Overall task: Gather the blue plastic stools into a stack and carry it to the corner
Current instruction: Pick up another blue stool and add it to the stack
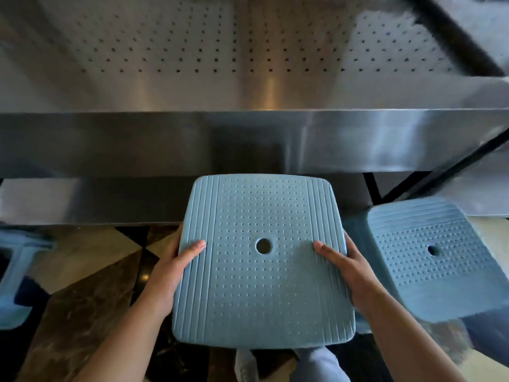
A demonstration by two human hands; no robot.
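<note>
I've got the blue stool (263, 260) gripped at both side edges, left hand (172, 267) and right hand (348, 267), just before the steel table (248, 142); a second stool (435, 255) sits right of it, a third stool (16, 274) left.

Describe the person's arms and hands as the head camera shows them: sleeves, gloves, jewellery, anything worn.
Both forearms are bare to the frame's bottom edge; no sleeves show. The left hand and right hand wear no gloves, and no rings, watch or bracelet are visible. The fingers have short, unpainted nails. There are no markings on either arm.
</note>
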